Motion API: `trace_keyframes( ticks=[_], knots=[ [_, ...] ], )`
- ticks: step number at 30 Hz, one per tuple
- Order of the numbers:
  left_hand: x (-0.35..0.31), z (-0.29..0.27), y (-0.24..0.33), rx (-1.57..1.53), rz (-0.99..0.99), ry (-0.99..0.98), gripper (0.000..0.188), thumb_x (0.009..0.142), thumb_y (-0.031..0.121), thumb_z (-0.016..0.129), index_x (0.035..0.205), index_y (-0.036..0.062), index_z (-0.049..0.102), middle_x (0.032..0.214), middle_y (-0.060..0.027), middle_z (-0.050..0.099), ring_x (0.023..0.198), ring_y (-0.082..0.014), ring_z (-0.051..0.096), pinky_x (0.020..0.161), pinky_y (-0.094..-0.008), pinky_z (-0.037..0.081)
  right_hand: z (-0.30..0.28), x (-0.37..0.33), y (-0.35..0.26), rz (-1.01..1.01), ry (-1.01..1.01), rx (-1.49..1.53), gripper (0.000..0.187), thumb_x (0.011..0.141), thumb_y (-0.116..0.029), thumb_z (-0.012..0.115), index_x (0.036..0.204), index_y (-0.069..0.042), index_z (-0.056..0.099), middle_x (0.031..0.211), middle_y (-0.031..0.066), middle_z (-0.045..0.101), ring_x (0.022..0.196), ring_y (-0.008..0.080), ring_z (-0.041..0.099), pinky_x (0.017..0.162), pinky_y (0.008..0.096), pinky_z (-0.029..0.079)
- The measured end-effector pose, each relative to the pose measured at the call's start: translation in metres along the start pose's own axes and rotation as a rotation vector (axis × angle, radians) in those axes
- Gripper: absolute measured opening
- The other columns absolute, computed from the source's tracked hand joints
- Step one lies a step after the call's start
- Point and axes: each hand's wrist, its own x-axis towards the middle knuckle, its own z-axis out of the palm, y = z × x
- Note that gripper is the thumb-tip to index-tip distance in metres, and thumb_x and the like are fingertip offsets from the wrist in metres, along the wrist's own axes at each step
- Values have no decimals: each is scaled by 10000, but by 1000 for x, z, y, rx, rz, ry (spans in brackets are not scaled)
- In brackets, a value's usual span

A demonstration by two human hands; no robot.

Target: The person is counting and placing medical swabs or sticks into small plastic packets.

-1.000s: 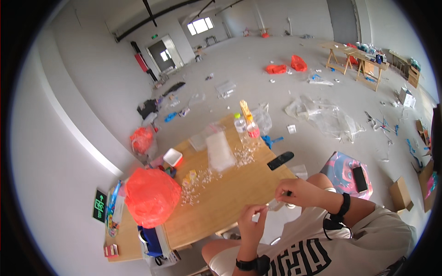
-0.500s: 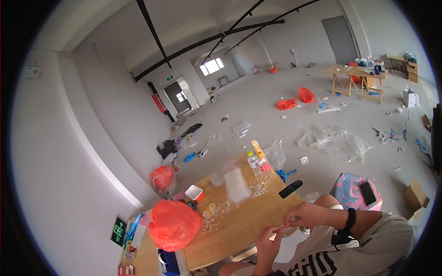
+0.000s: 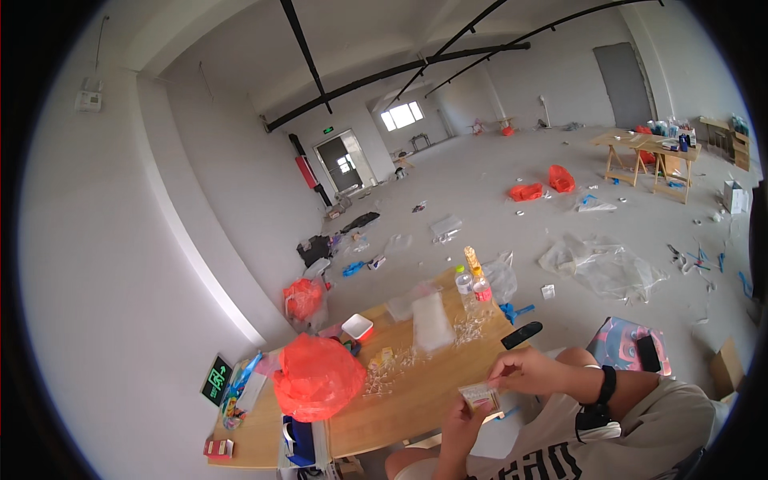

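"Pale, smooth walls [image 3: 232,200] and a dull grey floor [image 3: 472,184] strewn with crumpled plastic form a wide room. What stands nearest?"

"A light-brown, wood-look tabletop [image 3: 384,424]. On its left part sits a puffy, wrinkled orange-red plastic bag [image 3: 320,378]; to the right of that, thin white sticks [image 3: 384,378] lie in a loose scatter."

"And further back?"

"A flat, cloudy-white plastic sheet [image 3: 433,322], roughly rectangular. Near the far end, a clear plastic bottle with a yellow-green cap [image 3: 464,282] stands upright just beside a bottle with a red label [image 3: 482,293]."

"Where are the person's hands?"

"At the tabletop's near right edge. The left hand [image 3: 458,430] pinches a small, flat, rectangular packet [image 3: 478,394], thumb across its face. The packet is pale, with fine markings; whether it hangs over the wood or just off it, I cannot tell."

"The other grip?"

"The right hand [image 3: 522,370] is bent down at the packet's upper right edge, fingertips bunched close. They are too small to show whether they hold anything."
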Motion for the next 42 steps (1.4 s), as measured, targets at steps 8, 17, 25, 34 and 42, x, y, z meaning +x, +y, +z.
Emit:
trace_keyframes(
  ticks=[8, 17, 25, 34, 42],
  knots=[
    [-26, -126, 36, 239, -122, 457, 207, 927, 24, 682, 1134, 26, 681, 1042, -35, 710, 926, -114, 662, 831, -286, 539, -23, 21, -86, -540, -419, 349, 229, 973, -133, 665, 1130, 33, 667, 1091, 167, 688, 951, 283, 687, 816, 371, 546],
    [-165, -237, 143, 399, -112, 997, 311, 1065, 372, 549, 1146, 81, 624, 865, -27, 685, 560, -40, 583, 462, -161, 420, 47, 55, -127, -414, -1089, 1233, 355, 999, -326, 649, 870, -16, 765, 935, 144, 716, 709, 237, 672, 566, 312, 484],
    [-307, -280, 86, 272, -764, 956, 244, 1020, 252, 591, 1218, 113, 628, 948, -25, 702, 712, -129, 674, 559, -231, 496, 103, 40, -117, -325, -732, 1567, 312, 988, -256, 639, 781, -44, 736, 902, 129, 711, 633, 203, 636, 505, 298, 428],
    [-390, -328, -78, 135, -1090, 996, 299, 956, 224, 674, 1208, 71, 624, 1014, -92, 720, 866, -192, 727, 702, -355, 621, 70, 73, -64, -380, -956, 1221, 303, 1030, -241, 604, 940, 22, 727, 917, 188, 700, 803, 293, 675, 688, 364, 510],
    [-416, -307, -116, -79, -1005, 1057, 355, 927, 201, 695, 1208, -4, 626, 968, -95, 713, 824, -222, 724, 698, -351, 597, 22, 50, 69, 247, -211, 620, 351, 1047, -392, 565, 860, -109, 476, 850, 12, 496, 717, 134, 483, 661, 270, 410]
  ],
)
